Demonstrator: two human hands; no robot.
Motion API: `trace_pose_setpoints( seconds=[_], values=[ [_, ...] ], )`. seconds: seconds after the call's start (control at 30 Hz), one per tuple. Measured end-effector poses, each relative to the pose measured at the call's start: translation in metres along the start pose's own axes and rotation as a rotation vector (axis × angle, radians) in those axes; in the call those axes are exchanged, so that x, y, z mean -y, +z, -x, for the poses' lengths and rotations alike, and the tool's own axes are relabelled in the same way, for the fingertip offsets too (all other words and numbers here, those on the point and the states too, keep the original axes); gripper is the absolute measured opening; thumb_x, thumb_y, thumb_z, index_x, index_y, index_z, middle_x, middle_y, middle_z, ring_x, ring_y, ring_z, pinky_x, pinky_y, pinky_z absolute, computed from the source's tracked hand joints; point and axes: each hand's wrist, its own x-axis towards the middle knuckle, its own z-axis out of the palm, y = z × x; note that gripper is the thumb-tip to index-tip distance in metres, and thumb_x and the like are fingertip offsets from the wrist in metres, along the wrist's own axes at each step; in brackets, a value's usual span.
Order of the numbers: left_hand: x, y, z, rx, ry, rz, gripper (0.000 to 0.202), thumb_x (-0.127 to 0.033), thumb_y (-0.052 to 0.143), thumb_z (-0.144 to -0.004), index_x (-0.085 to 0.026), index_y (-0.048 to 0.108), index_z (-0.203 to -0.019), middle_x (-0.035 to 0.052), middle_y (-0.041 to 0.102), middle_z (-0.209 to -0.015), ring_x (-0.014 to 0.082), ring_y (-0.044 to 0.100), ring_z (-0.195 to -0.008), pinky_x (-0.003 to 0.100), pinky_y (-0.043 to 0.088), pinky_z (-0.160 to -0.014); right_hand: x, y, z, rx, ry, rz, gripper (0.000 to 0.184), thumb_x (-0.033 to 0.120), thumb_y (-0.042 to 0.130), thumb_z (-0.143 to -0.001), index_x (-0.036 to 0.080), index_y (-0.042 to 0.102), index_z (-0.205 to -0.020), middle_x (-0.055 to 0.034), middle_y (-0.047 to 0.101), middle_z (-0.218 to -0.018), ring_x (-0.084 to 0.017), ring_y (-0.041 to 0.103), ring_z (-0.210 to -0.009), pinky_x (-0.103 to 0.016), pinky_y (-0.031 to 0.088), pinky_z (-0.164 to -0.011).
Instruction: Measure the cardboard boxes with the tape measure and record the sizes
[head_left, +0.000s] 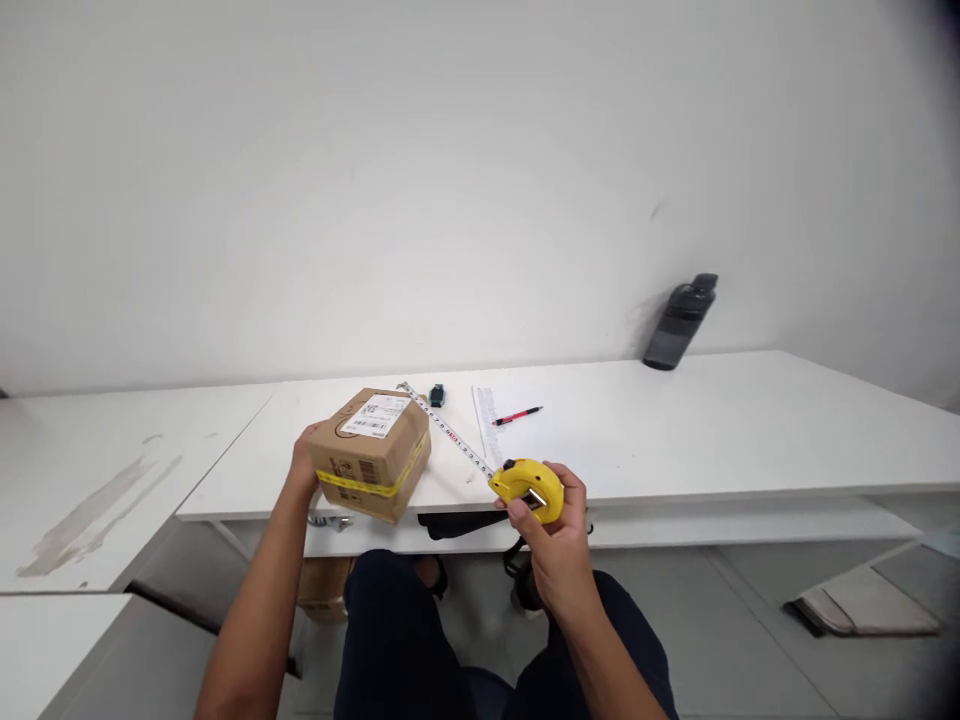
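A small cardboard box (373, 452) with a white shipping label and yellow tape sits at the near edge of the white table (675, 430). My left hand (304, 462) presses against its left side, fingers curled round the corner. My right hand (559, 540) grips a yellow tape measure (528, 487) just off the table's front edge. Its white blade (447, 433) runs out diagonally across the table to a point behind the box's far right corner.
A red pen (516, 415) lies on a sheet of paper (489, 420) behind the blade, with a small dark object (436, 395) beside it. A dark bottle (679, 322) leans against the wall at the back right. Another white table (90, 470) adjoins on the left.
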Motion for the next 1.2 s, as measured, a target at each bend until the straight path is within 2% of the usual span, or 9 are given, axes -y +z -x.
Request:
trace_pose_setpoints(
  seconds=[0.1, 0.17, 0.3, 0.4, 0.5, 0.6, 0.83, 1.0, 1.2],
  values=[
    [-0.012, -0.023, 0.017, -0.017, -0.015, 0.085, 0.047, -0.052, 0.076, -0.062, -0.016, 0.068, -0.091, 0.0046, 0.072, -0.088, 0.0223, 0.065, -0.085, 0.032, 0.049, -0.072, -0.001, 0.002, -0.002, 0.048, -0.036, 0.061, 0.058, 0.05, 0.081, -0.072, 0.025, 0.052, -0.115, -0.0055, 0.067, -0.107, -0.021, 0.069, -0.088, -0.036, 0.059, -0.077],
    [-0.016, -0.031, 0.039, -0.015, 0.039, 0.097, 0.053, -0.063, 0.067, -0.072, -0.018, 0.068, -0.098, 0.0062, 0.072, -0.099, 0.0223, 0.065, -0.094, 0.031, 0.049, -0.075, -0.001, 0.009, -0.005, 0.088, -0.039, 0.163, 0.057, 0.049, 0.081, -0.073, 0.025, 0.054, -0.116, -0.006, 0.067, -0.107, -0.021, 0.068, -0.089, -0.036, 0.058, -0.076],
    [-0.015, -0.026, 0.081, 0.041, 0.124, -0.012, 0.059, -0.07, 0.054, -0.083, -0.021, 0.065, -0.114, 0.0096, 0.068, -0.121, 0.024, 0.06, -0.113, 0.032, 0.048, -0.086, -0.002, 0.041, -0.014, 0.236, -0.057, 0.348, 0.06, 0.049, 0.075, -0.079, 0.026, 0.053, -0.13, -0.0082, 0.066, -0.115, -0.022, 0.067, -0.092, -0.038, 0.059, -0.076],
    [-0.014, -0.018, 0.098, 0.064, 0.139, -0.105, 0.06, -0.07, 0.053, -0.085, -0.021, 0.063, -0.119, 0.0106, 0.064, -0.128, 0.0259, 0.057, -0.119, 0.035, 0.047, -0.092, -0.006, 0.066, -0.014, 0.33, -0.15, 0.392, 0.059, 0.048, 0.072, -0.082, 0.028, 0.052, -0.133, -0.0088, 0.063, -0.127, -0.025, 0.064, -0.106, -0.041, 0.058, -0.085],
    [-0.017, -0.015, 0.101, 0.015, 0.177, -0.211, 0.061, -0.068, 0.055, -0.084, -0.021, 0.059, -0.122, 0.0111, 0.063, -0.128, 0.026, 0.057, -0.119, 0.037, 0.045, -0.098, -0.012, 0.074, -0.009, 0.354, -0.237, 0.444, 0.055, 0.045, 0.072, -0.083, 0.029, 0.054, -0.132, -0.0087, 0.061, -0.132, -0.026, 0.062, -0.114, -0.043, 0.056, -0.092],
    [-0.023, -0.013, 0.1, -0.016, 0.215, -0.244, 0.062, -0.065, 0.061, -0.081, -0.02, 0.056, -0.124, 0.012, 0.063, -0.124, 0.026, 0.058, -0.118, 0.038, 0.044, -0.1, -0.016, 0.069, -0.008, 0.342, -0.28, 0.48, 0.053, 0.043, 0.071, -0.084, 0.029, 0.054, -0.132, -0.0092, 0.06, -0.134, -0.026, 0.062, -0.112, -0.045, 0.056, -0.091],
    [-0.031, 0.001, 0.105, 0.046, 0.126, -0.196, 0.057, -0.054, 0.073, -0.073, -0.019, 0.063, -0.117, 0.0106, 0.065, -0.121, 0.0246, 0.063, -0.104, 0.034, 0.05, -0.086, -0.014, 0.059, -0.008, 0.296, -0.395, 0.522, 0.057, 0.041, 0.072, -0.083, 0.027, 0.051, -0.135, -0.0101, 0.062, -0.131, -0.025, 0.063, -0.111, -0.04, 0.056, -0.087],
    [-0.024, 0.007, 0.102, 0.015, 0.078, -0.06, 0.058, -0.05, 0.076, -0.07, -0.015, 0.068, -0.115, 0.0101, 0.071, -0.111, 0.0206, 0.064, -0.09, 0.03, 0.05, -0.076, -0.012, 0.059, -0.009, 0.239, -0.268, 0.459, 0.065, 0.045, 0.07, -0.083, 0.028, 0.044, -0.14, -0.0112, 0.057, -0.136, -0.024, 0.062, -0.108, -0.039, 0.059, -0.078],
    [-0.023, 0.014, 0.099, -0.044, 0.072, -0.004, 0.053, -0.043, 0.076, -0.068, -0.014, 0.07, -0.112, 0.0089, 0.073, -0.105, 0.0173, 0.064, -0.081, 0.026, 0.05, -0.069, -0.015, 0.059, -0.01, 0.236, -0.208, 0.473, 0.053, 0.048, 0.07, -0.083, 0.024, 0.055, -0.127, -0.0095, 0.063, -0.122, -0.024, 0.065, -0.1, -0.042, 0.059, -0.082]
  ],
)
